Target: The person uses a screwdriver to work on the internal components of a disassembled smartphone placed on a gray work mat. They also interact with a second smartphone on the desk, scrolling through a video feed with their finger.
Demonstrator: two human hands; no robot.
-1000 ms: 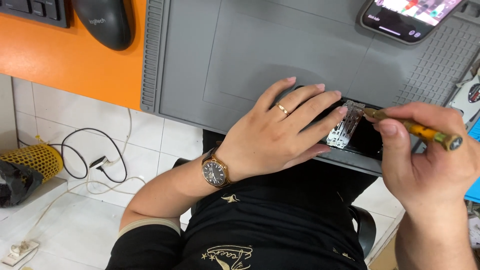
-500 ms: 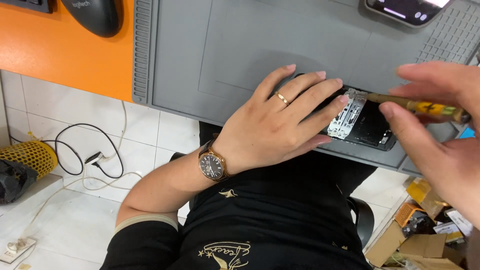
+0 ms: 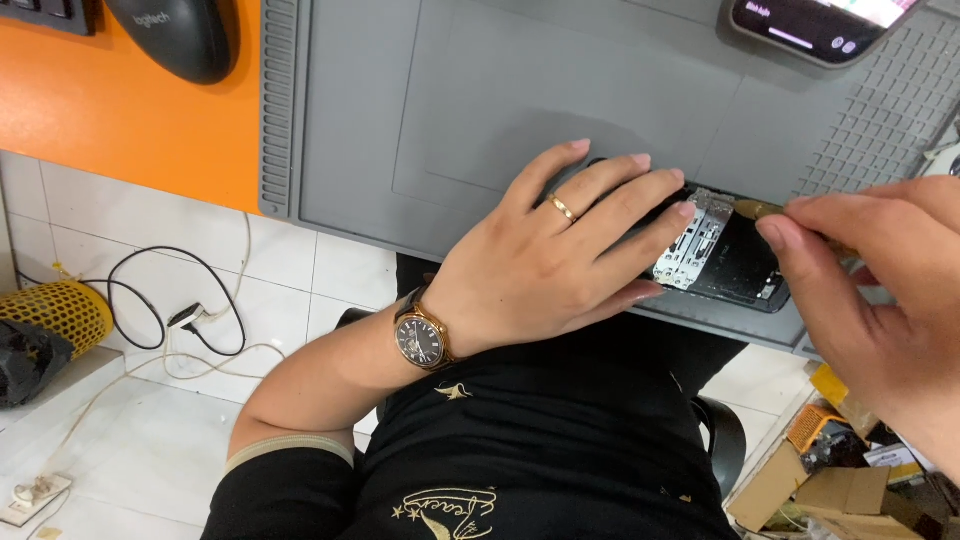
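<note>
My left hand (image 3: 545, 255), with a gold ring and a wristwatch, lies flat over an opened black phone (image 3: 725, 262) at the near edge of the grey work mat (image 3: 480, 100), fingers pressing it down. The phone's silver inner plate shows beside my fingertips. My right hand (image 3: 880, 300) comes in from the right and pinches a thin yellow-handled tool (image 3: 760, 210) whose tip rests at the phone's upper edge. Most of the tool is hidden behind my fingers.
A second phone (image 3: 820, 25) with a lit screen lies at the mat's far right. A black mouse (image 3: 180, 35) sits on the orange desk (image 3: 120, 110). Below, on the white tiled floor, are cables (image 3: 170, 300), a yellow mesh basket (image 3: 55, 315) and cardboard boxes (image 3: 810, 480).
My right hand has turned so the tool's handle is now hidden behind the fingers. The view has shifted right and down. My left hand stays on the phone.
</note>
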